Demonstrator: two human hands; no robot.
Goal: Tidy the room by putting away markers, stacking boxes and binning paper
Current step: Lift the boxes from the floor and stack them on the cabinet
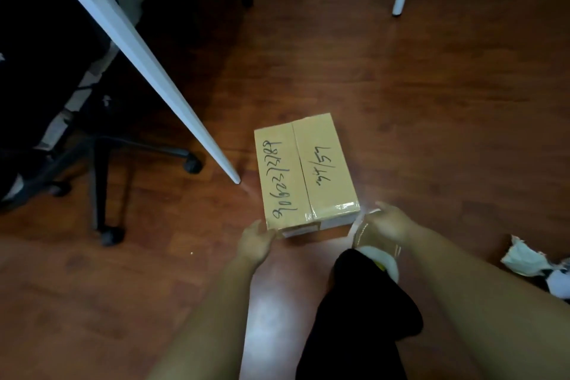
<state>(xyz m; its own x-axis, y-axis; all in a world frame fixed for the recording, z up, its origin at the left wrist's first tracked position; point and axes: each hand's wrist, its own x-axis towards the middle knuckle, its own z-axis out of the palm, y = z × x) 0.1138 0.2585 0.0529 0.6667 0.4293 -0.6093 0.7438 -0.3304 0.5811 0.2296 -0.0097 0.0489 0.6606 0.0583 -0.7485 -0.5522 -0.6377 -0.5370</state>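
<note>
With the cardboard box (305, 173) on the floor (431, 102) just ahead of both hands: left hand (256, 241) fingers straight against its near corner, right hand (382, 224) clamped on a tape roll (381, 259); best lifted level from both ends.

A cardboard box (307, 173) lies on the floor (431, 102), directly ahead of both hands. The left hand (256, 241) touches its near left corner; the right hand (382, 225) is at its near right corner. A table leg (138, 49) slants down beyond the left hand, an office chair (92, 148) further left. Crumpled paper (530, 259) lies well right of the right hand.
</note>
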